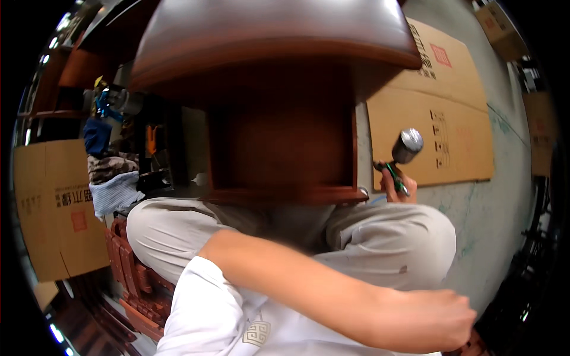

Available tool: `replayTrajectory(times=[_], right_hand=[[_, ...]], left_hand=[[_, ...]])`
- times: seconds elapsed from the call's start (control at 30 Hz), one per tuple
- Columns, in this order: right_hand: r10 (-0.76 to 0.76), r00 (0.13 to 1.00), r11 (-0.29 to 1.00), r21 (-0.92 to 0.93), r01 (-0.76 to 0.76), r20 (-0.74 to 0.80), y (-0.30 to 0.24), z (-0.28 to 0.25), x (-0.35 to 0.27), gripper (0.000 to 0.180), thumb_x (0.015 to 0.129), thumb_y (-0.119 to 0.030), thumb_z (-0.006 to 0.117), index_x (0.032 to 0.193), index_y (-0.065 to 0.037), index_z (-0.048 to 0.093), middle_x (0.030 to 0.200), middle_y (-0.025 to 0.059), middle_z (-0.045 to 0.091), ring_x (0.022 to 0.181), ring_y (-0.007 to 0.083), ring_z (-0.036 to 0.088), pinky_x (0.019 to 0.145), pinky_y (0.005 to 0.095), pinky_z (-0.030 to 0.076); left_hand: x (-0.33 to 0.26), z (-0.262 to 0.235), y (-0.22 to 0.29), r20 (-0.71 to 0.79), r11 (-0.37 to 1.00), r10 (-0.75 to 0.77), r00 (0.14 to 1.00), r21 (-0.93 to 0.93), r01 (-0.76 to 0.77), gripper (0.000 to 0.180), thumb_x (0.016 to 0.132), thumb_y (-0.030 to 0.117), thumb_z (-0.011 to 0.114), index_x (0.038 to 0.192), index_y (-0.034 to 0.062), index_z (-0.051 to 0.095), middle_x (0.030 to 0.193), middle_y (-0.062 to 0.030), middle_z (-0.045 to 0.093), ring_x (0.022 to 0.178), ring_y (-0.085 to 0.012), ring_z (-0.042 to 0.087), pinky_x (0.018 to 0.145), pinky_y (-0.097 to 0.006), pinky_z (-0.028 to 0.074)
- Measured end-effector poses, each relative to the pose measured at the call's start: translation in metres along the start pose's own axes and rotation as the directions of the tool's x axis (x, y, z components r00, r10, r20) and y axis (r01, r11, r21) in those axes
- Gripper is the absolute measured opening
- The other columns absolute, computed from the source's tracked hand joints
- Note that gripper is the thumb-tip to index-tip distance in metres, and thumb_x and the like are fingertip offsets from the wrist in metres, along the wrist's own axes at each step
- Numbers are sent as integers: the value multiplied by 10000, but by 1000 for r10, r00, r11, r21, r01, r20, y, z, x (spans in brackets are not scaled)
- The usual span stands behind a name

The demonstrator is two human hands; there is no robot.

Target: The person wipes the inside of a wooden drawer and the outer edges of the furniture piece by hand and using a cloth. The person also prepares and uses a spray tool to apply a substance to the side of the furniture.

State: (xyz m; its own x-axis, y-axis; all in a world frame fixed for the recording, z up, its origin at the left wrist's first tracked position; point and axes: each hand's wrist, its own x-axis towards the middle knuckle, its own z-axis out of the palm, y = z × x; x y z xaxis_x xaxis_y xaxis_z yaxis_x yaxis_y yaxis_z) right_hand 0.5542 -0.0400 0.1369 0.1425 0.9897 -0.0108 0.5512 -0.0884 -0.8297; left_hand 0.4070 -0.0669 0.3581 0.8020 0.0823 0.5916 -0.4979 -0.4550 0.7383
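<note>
Head view: right hand (406, 188) clasps spray gun (407, 147), centre-right, near cardboard (466, 142) on grey floor (475, 216); left hand (436, 320), lower right: grip unclear.

You have two hands in view, one left hand (439, 320) and one right hand (411, 185). You have one spray gun (394, 173) with one metal cup (407, 148). Before you there is one dark wooden cabinet (279, 35) with one pulled-out drawer (284, 148). You can count two large cardboard sheets, one on your right (460, 142) and one on your left (41, 202), plus two cardboard boxes at far right, one upper (502, 29) and one lower (540, 133). To your left are three cloths: one blue (97, 136), one camouflage (113, 168), one pale striped (116, 193).
</note>
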Motion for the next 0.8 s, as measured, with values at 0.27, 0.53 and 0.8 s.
replayTrajectory(times=[0.27, 0.53, 0.8], right_hand=[[11, 999, 999, 50, -9, -33, -4, 7, -1, 194, 1003, -159, 722, 1141, -30, 766, 716, 121, 697, 612, 195, 681, 607, 335, 518], [52, 994, 990, 136, -38, -101, 7, 13, -7, 202, 965, -168, 767, 1106, -25, 784, 737, 113, 728, 649, 189, 701, 629, 339, 534], [-3, 996, 1000, 26, 5, -90, -4, 6, -6, 234, 985, -220, 740, 1053, 3, 756, 736, 127, 687, 649, 208, 651, 625, 371, 513]], left_hand=[[50, 90, 8, -161, 999, 50, 986, -4, -51, 128, 791, 115, 698, 795, -7, 734, 909, -172, 714, 766, -324, 727, 624, -428, 582], [23, 44, -12, 264, 984, -150, 953, 133, 118, 62, 777, 103, 737, 813, 82, 783, 931, -126, 760, 859, -292, 759, 651, -396, 592], [78, 36, -27, 497, 917, -171, 850, 395, -46, 177, 866, 264, 752, 992, 163, 823, 979, -1, 782, 900, -241, 761, 699, -361, 590]])
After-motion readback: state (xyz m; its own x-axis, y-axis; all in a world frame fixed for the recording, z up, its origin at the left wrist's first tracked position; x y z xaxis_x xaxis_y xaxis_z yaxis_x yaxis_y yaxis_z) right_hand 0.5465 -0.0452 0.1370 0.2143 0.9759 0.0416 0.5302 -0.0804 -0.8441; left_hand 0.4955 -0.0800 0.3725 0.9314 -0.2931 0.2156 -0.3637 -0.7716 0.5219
